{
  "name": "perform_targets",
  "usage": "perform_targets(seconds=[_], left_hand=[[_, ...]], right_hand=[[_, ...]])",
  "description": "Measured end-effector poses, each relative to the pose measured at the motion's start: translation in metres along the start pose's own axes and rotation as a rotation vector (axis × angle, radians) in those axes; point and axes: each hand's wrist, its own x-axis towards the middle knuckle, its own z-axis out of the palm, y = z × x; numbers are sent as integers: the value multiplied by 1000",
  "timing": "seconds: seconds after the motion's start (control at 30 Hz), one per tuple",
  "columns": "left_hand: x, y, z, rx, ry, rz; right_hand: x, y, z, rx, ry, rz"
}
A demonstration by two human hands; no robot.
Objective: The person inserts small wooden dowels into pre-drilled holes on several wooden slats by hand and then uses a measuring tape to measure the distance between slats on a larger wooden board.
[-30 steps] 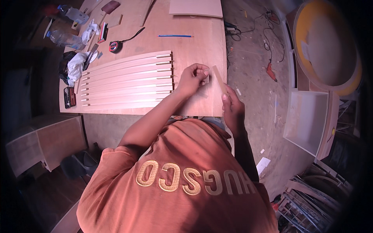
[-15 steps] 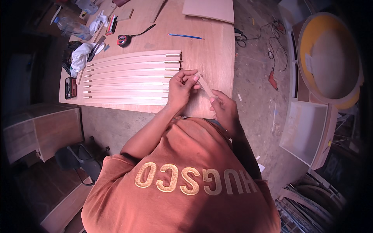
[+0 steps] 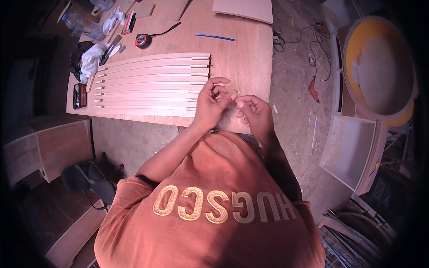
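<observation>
A small tan strip (image 3: 232, 90), thin like paper or tape, is pinched between my two hands. My left hand (image 3: 211, 103) grips its far end with thumb and fingers, while my right hand (image 3: 258, 115) has thumb and fingertips at its near end. The strip looks bent or folded, and my fingers partly cover it. To the left of my hands, several pale wooden slats (image 3: 147, 85) lie side by side on the wooden table (image 3: 241, 53). Narrow pieces stick out at the ends of the slats.
Behind the slats lie a tape measure (image 3: 143, 41) and a blue pencil (image 3: 215, 37). A pale board (image 3: 243, 10) rests at the far edge. White cloth (image 3: 91, 60), a plastic bottle (image 3: 85, 27) and a small dark case (image 3: 80, 96) occupy the left side. Cables (image 3: 313, 44) cross the floor.
The strip was stretched out straight between my hands; now it is bent and shows less. My right hand has moved up and left, closer to my left hand.
</observation>
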Motion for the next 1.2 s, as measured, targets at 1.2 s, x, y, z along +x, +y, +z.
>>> perform_targets(seconds=[1.2], left_hand=[[-40,-13,-23,542,171,-62]], right_hand=[[2,32,13,-272,-79,-216]])
